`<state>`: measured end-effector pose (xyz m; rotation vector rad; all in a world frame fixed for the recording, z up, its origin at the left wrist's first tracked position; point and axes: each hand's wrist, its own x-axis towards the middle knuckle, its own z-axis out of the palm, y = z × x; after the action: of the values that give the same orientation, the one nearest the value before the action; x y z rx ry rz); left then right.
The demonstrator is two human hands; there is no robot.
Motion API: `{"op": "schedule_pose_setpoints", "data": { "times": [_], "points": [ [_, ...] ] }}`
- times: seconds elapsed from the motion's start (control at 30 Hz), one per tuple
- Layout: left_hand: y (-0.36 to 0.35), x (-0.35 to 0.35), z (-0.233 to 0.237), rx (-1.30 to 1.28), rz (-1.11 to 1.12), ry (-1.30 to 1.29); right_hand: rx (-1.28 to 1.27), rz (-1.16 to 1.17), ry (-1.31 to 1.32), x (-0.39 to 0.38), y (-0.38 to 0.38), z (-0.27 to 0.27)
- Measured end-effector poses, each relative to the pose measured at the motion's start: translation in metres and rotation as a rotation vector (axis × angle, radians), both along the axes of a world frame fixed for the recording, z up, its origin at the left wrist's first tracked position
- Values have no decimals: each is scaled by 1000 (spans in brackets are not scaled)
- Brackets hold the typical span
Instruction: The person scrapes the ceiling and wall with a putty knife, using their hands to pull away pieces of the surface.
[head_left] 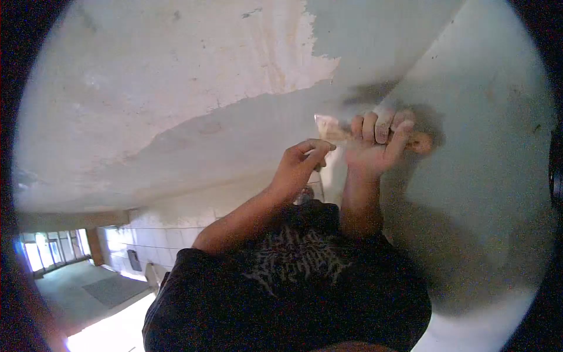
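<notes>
My right hand is closed round the handle of a scraper, held roughly level against the greenish-grey surface. Its pale, light-catching blade end points left, and the rounded orange-brown handle end sticks out to the right of the fist. Just below and left of the blade end is my left hand, its fingers curled and the thumb and fingertips drawn together. Whether anything small sits between those fingertips cannot be made out. Above both hands, a whitish patch with a ragged edge borders the greenish-grey coating.
An edge between two surfaces runs diagonally at the upper right. A shadowed greenish surface lies to the right. At the lower left are bright windows, a pale tiled wall and a floor with a darker rectangle.
</notes>
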<state>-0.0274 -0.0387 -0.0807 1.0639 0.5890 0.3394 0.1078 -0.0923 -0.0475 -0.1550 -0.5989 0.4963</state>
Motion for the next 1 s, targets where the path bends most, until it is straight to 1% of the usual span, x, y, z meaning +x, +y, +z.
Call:
{"op": "schedule_pose_setpoints", "data": {
  "times": [0.03, 0.07, 0.1, 0.13, 0.17, 0.2, 0.23, 0.27, 0.3, 0.37, 0.4, 0.43, 0.5, 0.53, 0.57, 0.63, 0.67, 0.77, 0.9, 1.0],
  "points": [
    [1, -2, 0, 343, -19, 11, 80, 96, -158, 12, 6, 3],
    [4, -6, -6, 643, 95, -49, 74, 109, -178, 21, 15, 11],
    [7, -11, -5, 633, 113, -61, 79, 134, -302, 28, 24, 25],
    [10, -19, -2, 1001, 303, 36, 84, 162, -423, 30, 30, 37],
    [12, -25, -2, 1363, 497, 150, 75, 181, -435, 31, 31, 46],
    [15, -30, -7, 1350, 519, 153, 21, 147, -603, 32, 31, 52],
    [20, -32, -10, 1454, 697, 265, -30, 112, -772, 33, 31, 59],
    [26, -36, -14, 1548, 876, 386, -103, 14, -800, 29, 29, 65],
    [31, -40, -14, 1526, 896, 397, -109, 37, -814, 32, 28, 68],
    [35, -47, -5, 1549, 912, 510, 2, 104, -891, 43, 19, 79],
    [42, -51, -12, 1594, 910, 564, 12, 76, -930, 40, 25, 81],
    [41, -51, -14, 1577, 918, 571, 4, 90, -938, 36, 24, 79],
    [43, -52, -17, 1641, 904, 589, -131, -213, -1036, 29, 26, 72],
    [46, -51, -18, 1636, 909, 587, -71, -104, -943, 28, 27, 72],
    [48, -50, -18, 1646, 916, 599, -75, -99, -950, 31, 27, 79],
    [50, -48, -22, 1648, 919, 616, 23, -165, -1101, 41, 22, 87],
    [52, -47, -21, 1655, 919, 636, 11, -188, -1014, 42, 27, 81],
    [54, -47, -21, 1672, 908, 646, -31, -207, -1045, 41, 36, 78],
    [61, -45, -23, 1689, 895, 673, 0, -267, -1084, 46, 27, 88],
    [62, -43, -21, 1676, 900, 640, -33, -154, -1005, 49, 35, 77]
  ]
}}
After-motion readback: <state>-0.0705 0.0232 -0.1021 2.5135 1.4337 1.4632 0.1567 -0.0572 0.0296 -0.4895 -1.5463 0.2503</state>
